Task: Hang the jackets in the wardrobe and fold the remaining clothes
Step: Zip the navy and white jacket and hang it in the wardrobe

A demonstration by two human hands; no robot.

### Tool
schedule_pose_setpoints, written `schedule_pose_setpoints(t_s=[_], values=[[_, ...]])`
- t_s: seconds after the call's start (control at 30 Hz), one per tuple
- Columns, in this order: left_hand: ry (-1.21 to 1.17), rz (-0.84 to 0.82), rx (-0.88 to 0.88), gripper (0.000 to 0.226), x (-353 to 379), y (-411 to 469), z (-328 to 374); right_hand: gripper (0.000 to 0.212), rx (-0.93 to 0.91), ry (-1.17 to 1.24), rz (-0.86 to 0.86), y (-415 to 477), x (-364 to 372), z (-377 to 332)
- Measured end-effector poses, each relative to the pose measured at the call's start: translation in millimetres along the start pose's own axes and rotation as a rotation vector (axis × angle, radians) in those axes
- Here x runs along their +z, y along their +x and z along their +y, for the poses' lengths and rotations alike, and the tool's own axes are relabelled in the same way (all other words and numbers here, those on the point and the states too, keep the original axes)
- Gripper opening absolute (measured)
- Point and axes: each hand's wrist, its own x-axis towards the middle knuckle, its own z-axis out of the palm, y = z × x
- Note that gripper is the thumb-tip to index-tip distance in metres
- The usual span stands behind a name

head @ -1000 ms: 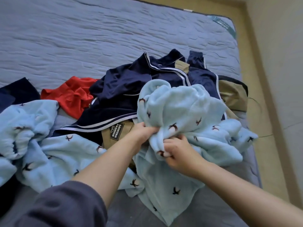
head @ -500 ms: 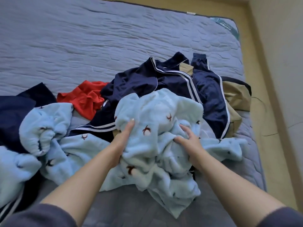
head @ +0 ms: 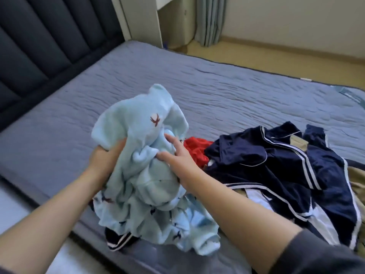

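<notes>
I see a big bed with a gray-blue cover [head: 217,91] that looks soft and bumpy, with wavy stitched lines. A dark padded headboard [head: 39,46] with fat puffy strips fills the upper left of the frame. At the top hangs a gray curtain [head: 209,20] in folds, and a yellow floor [head: 296,62] runs along the upper right.

The fluffy light blue top [head: 138,125], dotted with little dark birds, is bunched up in the middle of the frame, lifted above the near edge of the bed. The left hand [head: 104,155] holds its left side with curled fingers. The right hand [head: 177,155] lies on its right side with fingers straight and spread wide.

At the right lies a smooth navy jacket [head: 276,165] with thin white stripes, all crumpled. A red cloth [head: 197,149] peeks out just beside it.
</notes>
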Motion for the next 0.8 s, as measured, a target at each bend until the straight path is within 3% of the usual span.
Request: schedule_pose_setpoints(t_s=[0.1, 0.23, 0.5, 0.63, 0.73, 0.8], values=[[0.407, 0.157, 0.052, 0.076, -27.6, 24.4, -22.8, 0.068, 0.014, -0.171, -0.060, 14.3, 32.0, 11.0], [0.763, -0.048, -0.088, 0.085, -4.7, 18.6, -99.5, 0.067, 0.207, -0.476, -0.107, -5.2, 9.8, 81.1], [0.969, -0.268, 0.278, 0.069, 169.6, -37.3, -161.5, 0.055, 0.508, -0.982, 0.335, -91.1, -203.6, 189.1], [1.032, -0.386, 0.636, 0.061, 270.1, -57.3, -178.1, 0.058, 0.587, -1.358, 0.540, -138.3, -298.3, 224.0], [1.031, -0.458, 0.730, 0.058, 324.0, -70.9, -186.1, 0.073, 0.588, -1.348, 0.669, -149.2, -348.7, 239.2], [1.017, -0.475, 0.775, 0.054, 359.6, -84.7, -190.5, 0.081, 0.577, -1.243, 0.660, -147.8, -374.7, 246.7]])
